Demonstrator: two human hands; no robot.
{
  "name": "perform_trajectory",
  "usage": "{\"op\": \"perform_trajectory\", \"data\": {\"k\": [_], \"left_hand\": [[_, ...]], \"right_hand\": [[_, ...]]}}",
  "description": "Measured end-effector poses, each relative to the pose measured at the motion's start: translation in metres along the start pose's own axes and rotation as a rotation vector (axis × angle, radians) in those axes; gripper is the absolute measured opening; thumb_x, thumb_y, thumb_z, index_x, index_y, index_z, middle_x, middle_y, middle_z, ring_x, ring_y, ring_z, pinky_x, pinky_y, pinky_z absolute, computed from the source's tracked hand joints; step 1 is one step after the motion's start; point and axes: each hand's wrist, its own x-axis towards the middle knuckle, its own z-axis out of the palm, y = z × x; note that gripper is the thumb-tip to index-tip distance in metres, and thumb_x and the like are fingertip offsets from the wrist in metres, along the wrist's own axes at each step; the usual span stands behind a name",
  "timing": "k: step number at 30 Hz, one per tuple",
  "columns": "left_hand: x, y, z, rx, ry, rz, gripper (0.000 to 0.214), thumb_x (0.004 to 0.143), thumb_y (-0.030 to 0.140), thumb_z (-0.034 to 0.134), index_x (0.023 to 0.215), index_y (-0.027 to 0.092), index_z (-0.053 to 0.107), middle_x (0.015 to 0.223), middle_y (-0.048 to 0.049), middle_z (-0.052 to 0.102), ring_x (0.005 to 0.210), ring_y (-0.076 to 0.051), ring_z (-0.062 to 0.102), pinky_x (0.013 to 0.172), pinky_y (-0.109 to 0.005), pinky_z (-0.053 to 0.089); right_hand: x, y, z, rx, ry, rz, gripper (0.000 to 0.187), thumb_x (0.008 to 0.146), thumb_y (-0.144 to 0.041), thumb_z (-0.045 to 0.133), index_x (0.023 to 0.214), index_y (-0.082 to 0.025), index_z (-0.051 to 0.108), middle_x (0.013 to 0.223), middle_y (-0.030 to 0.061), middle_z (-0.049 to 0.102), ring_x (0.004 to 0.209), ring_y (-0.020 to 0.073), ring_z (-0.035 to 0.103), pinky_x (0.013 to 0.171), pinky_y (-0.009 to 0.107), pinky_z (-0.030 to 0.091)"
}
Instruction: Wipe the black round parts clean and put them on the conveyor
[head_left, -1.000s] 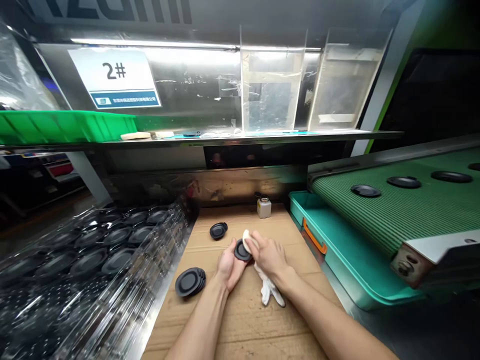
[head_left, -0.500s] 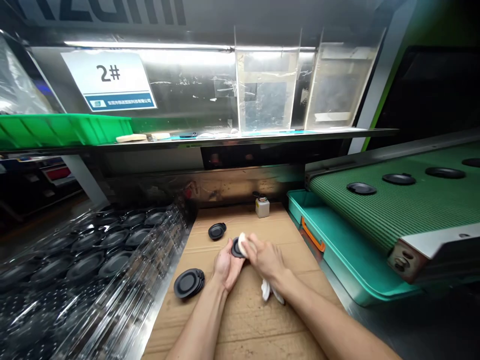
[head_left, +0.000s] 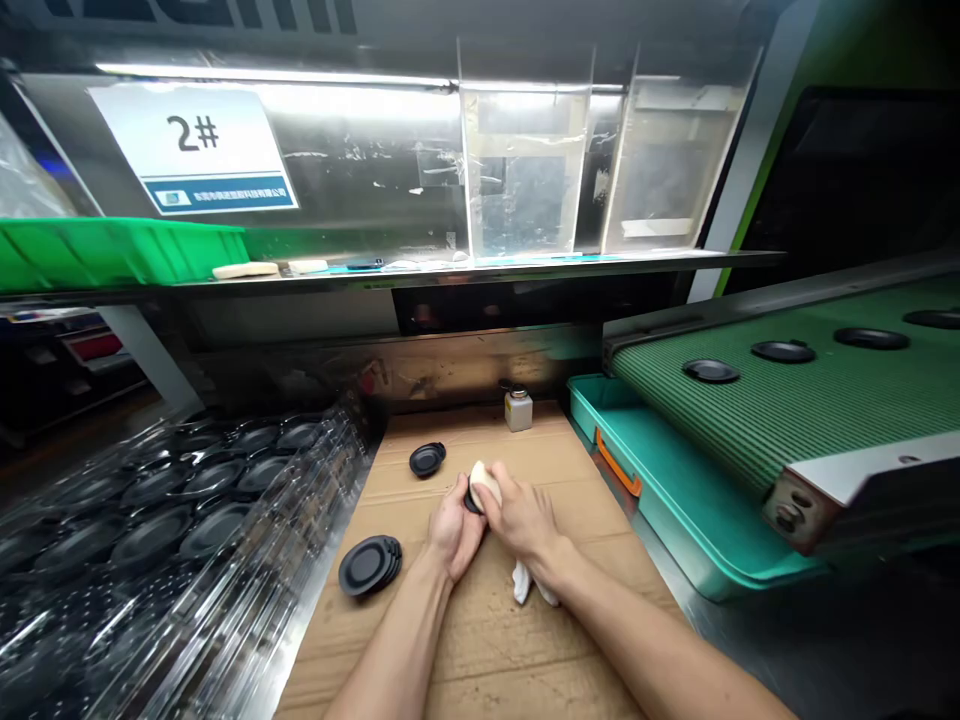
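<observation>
Over the middle of the cardboard sheet (head_left: pixel 480 640), my left hand (head_left: pixel 454 530) is closed on the rim of a black round plastic part (head_left: pixel 470 499). A white pad (head_left: pixel 484 482) is pinched in my right hand (head_left: pixel 523 518) and pressed against the part's face, covering most of it. White cloth (head_left: pixel 521 583) shows under my right wrist. To the left lie a stack of black round parts (head_left: pixel 369 566) and, farther back, another black round part (head_left: pixel 427 459). A small white bottle (head_left: pixel 517 409) with a metal top stands at the sheet's far end.
Clear plastic trays (head_left: pixel 202 500) with several black parts fill the left. On the right, a green conveyor belt (head_left: pixel 780 410) carries several black parts above a teal bin (head_left: pixel 697 510). A shelf (head_left: pixel 525 268) with a green crate (head_left: pixel 120 252) crosses the back.
The white pad has moved across the black part's face and now covers more of it. My view has shifted slightly, so the surroundings appear a little farther left.
</observation>
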Motion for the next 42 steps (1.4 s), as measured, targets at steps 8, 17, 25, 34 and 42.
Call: {"op": "perform_trajectory", "data": {"k": [8, 17, 25, 34, 42], "left_hand": [[0.003, 0.011, -0.011, -0.035, -0.030, -0.008, 0.028, 0.093, 0.029, 0.044, 0.109, 0.014, 0.060, 0.128, -0.0147, 0.058, 0.116, -0.026, 0.057, 0.098, -0.044, 0.048], [-0.005, 0.001, 0.000, 0.083, -0.051, -0.003, 0.025, 0.090, 0.027, 0.051, 0.107, 0.013, 0.062, 0.122, -0.0154, 0.062, 0.113, -0.026, 0.058, 0.101, -0.044, 0.044], [-0.004, -0.002, 0.000, 0.108, -0.096, -0.020, 0.027, 0.090, 0.028, 0.051, 0.108, 0.013, 0.062, 0.123, -0.0159, 0.061, 0.114, -0.028, 0.058, 0.097, -0.045, 0.047], [-0.004, -0.003, 0.000, 0.124, -0.066, -0.027, 0.024, 0.088, 0.026, 0.053, 0.105, 0.011, 0.062, 0.117, -0.0169, 0.063, 0.111, -0.028, 0.060, 0.097, -0.045, 0.048], [0.006, 0.012, -0.010, -0.010, 0.060, -0.022, 0.031, 0.093, 0.030, 0.042, 0.106, 0.007, 0.060, 0.126, -0.0218, 0.058, 0.113, -0.029, 0.059, 0.090, -0.042, 0.054]], "right_hand": [[0.006, 0.024, -0.005, 0.564, -0.037, -0.013, 0.027, 0.086, -0.045, 0.052, 0.099, -0.024, 0.062, 0.080, 0.0001, 0.068, 0.070, 0.0148, 0.061, 0.062, 0.022, 0.040], [0.008, 0.026, -0.003, 0.815, -0.302, 0.027, 0.023, 0.078, -0.036, 0.060, 0.086, -0.015, 0.067, 0.076, 0.0012, 0.065, 0.063, 0.0113, 0.056, 0.058, 0.020, 0.041], [0.011, 0.035, -0.017, 0.720, -0.197, 0.019, 0.027, 0.079, -0.036, 0.057, 0.091, -0.014, 0.069, 0.084, 0.0036, 0.069, 0.071, 0.0140, 0.060, 0.063, 0.022, 0.044], [0.009, 0.030, -0.013, 0.676, -0.173, -0.011, 0.027, 0.081, -0.035, 0.055, 0.092, -0.017, 0.072, 0.088, 0.0030, 0.071, 0.079, 0.0162, 0.062, 0.069, 0.024, 0.045], [0.018, 0.063, -0.030, 0.433, -0.208, 0.106, 0.032, 0.084, -0.040, 0.052, 0.095, -0.017, 0.072, 0.088, 0.0055, 0.071, 0.081, 0.0189, 0.062, 0.070, 0.026, 0.043]]}}
